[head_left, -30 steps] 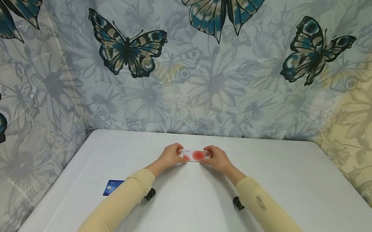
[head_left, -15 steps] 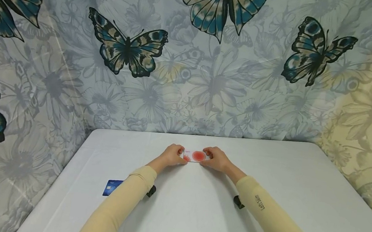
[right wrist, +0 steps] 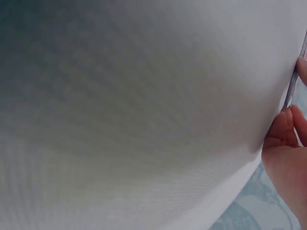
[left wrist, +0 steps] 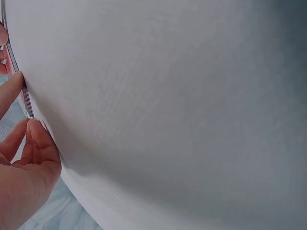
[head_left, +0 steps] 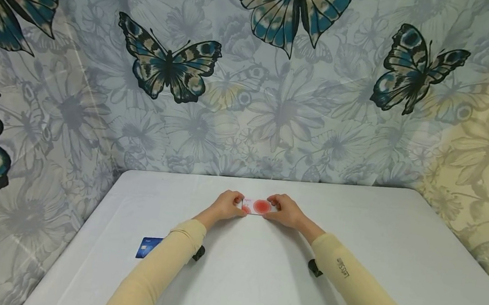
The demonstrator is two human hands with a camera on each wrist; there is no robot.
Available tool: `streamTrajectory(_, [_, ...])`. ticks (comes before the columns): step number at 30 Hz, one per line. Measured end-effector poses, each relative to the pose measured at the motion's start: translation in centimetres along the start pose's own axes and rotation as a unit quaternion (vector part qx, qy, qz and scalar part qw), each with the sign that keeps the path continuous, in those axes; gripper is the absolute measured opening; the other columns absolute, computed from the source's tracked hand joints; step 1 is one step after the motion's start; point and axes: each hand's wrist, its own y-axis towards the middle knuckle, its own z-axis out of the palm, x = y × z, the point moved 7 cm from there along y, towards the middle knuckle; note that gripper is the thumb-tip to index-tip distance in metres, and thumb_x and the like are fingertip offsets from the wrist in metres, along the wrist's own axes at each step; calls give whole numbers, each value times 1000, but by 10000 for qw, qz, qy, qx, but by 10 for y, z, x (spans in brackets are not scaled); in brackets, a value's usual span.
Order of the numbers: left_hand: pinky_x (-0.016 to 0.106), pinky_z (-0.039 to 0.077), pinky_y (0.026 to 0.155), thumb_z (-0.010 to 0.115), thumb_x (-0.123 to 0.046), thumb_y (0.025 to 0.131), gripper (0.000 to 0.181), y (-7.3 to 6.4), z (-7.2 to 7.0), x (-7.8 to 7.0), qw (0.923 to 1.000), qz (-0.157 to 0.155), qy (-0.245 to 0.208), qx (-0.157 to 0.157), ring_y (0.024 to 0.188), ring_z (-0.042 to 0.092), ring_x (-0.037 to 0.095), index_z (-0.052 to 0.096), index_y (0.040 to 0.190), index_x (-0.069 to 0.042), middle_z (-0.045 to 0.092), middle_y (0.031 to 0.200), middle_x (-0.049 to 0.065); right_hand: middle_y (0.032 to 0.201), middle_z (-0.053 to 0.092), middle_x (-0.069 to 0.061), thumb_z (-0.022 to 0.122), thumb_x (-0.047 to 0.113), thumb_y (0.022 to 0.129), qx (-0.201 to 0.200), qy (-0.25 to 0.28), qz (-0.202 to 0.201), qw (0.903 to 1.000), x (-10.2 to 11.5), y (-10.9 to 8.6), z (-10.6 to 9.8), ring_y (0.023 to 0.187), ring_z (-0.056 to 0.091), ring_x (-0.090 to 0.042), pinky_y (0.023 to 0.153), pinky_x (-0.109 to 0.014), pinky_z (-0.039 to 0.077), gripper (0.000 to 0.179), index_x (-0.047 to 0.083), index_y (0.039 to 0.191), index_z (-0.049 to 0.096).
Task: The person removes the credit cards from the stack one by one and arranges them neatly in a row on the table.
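Pinching opposite ends with our left hand (head_left: pixel 228 205) and right hand (head_left: pixel 286 211), we hold a white, red-patterned rectangular card (head_left: pixel 261 207), perhaps several stacked

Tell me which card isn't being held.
The blue card, partly hidden by the left sleeve; the left hand and right hand hold the white card with the red circle.

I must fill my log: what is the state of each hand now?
Left hand: holding the left end of the red and white card.
Right hand: holding that card's right end.
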Motion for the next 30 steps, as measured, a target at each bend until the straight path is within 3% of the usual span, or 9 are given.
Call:
streamTrajectory(12, [30, 44, 77, 79, -8, 80, 49, -2, 3, 3, 9988, -110, -391, -272, 82, 49, 18, 56, 121, 4, 58, 98, 13, 94, 54, -8, 80, 16, 82, -182, 320, -205, 9991, 0, 0, 0, 79, 46, -18, 71, -31, 40, 49, 0, 122, 56])
streamTrajectory(20, [29, 47, 73, 78, -4, 80, 50, -2, 5, 4, 9972, 14, -648, -360, 78, 56, 17, 50, 121, 1, 63, 95, 10, 90, 54, -9, 79, 12, 82, -311, 512, -452, 9972, 2, -2, -2, 73, 45, -16, 67, -29, 39, 51, 1, 124, 52])
streamTrajectory(30, [25, 43, 67, 80, -3, 79, 54, -6, 0, 2, 9960, 156, -711, -527, 71, 51, 12, 49, 123, 2, 62, 92, 10, 93, 55, -14, 79, 7, 80, -388, 602, -471, 9963, 9, -6, -4, 78, 47, -20, 68, -29, 40, 54, 0, 125, 50])
